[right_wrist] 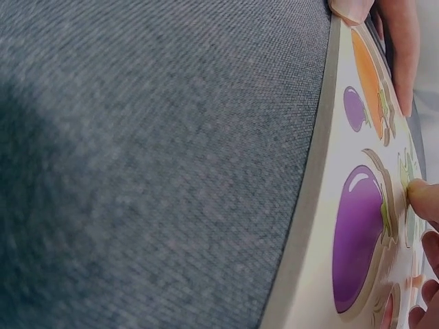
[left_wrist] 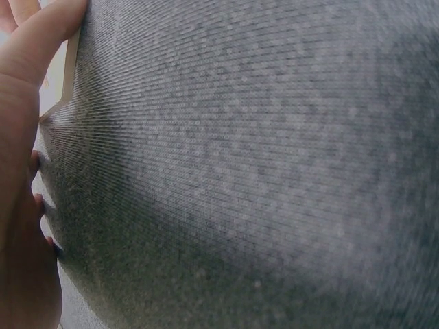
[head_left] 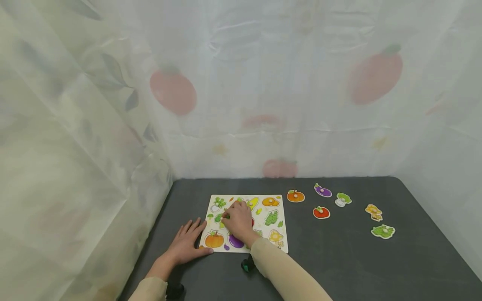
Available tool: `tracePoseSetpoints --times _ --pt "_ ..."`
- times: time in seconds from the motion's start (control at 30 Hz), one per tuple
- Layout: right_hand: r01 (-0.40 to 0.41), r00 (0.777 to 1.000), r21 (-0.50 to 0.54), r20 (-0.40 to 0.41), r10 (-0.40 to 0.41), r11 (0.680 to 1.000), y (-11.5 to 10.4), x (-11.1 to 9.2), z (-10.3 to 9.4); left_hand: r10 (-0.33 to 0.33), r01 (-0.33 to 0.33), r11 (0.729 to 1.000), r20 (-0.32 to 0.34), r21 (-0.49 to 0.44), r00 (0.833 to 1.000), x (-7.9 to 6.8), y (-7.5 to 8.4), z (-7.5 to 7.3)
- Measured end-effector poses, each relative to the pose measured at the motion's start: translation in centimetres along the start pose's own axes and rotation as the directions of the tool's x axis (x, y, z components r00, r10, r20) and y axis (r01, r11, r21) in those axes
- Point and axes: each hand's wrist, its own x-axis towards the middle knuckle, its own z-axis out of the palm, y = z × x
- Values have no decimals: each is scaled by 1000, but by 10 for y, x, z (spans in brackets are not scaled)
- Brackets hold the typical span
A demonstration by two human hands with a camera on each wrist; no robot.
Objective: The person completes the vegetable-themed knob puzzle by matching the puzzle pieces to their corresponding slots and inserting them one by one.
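A white puzzle board (head_left: 241, 198) printed with vegetables lies on the dark table. My left hand (head_left: 187, 242) rests at its left edge, fingers spread, with the thumb on the front left corner. Over the board's left middle, my right hand (head_left: 239, 219) pinches a green broccoli puzzle piece (head_left: 218, 218) between thumb and fingers. The hand partly covers that piece. In the right wrist view the thumb (right_wrist: 424, 197) touches the green piece, beyond the printed purple eggplant (right_wrist: 358, 240). The left wrist view shows the left thumb (left_wrist: 48, 38) against the board's edge.
Right of the board lie loose knobbed pieces: a pumpkin (head_left: 295, 196), an eggplant (head_left: 323, 190), a tomato (head_left: 321, 212), a white-and-green vegetable (head_left: 343, 200), mushrooms (head_left: 374, 212) and a green leafy piece (head_left: 383, 231). Printed curtains (head_left: 278, 104) hang behind and beside the table.
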Motion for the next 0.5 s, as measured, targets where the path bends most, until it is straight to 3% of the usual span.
tracePoseSetpoints --times 0.5 --pt "-5 1000 -36 1 5 999 1 0 3 -33 32 999 27 29 999 2 2 -3"
